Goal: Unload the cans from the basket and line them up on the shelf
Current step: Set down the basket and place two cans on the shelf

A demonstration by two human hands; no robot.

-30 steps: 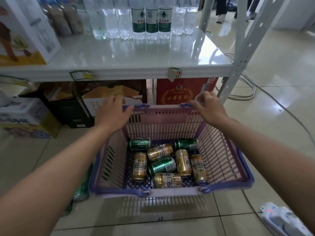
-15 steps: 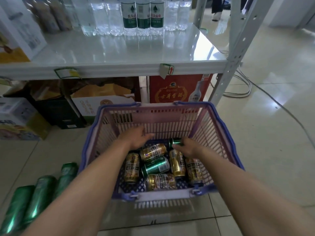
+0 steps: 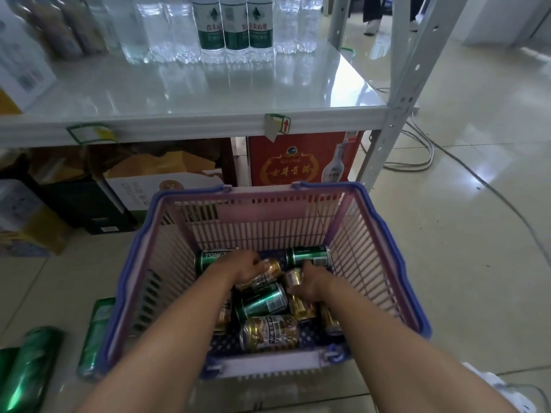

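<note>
Both hands down in basket, one can each for faster unloading. Left hand fingers wrapping gold can; right hand pinching second gold can near far wall. Shelf front edge clear.

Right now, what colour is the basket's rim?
Blue-purple rim on the basket, with pale pink slatted walls; the head view shows it.

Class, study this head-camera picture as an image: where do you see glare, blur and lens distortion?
Head view: bright glare streaks the glossy shelf top, mirroring the water bottles, and the floor tiles at right; the boxes at far left are smeared soft; wide-angle bending tilts the shelf post and splays the basket walls; the cans stay fairly sharp.
</note>
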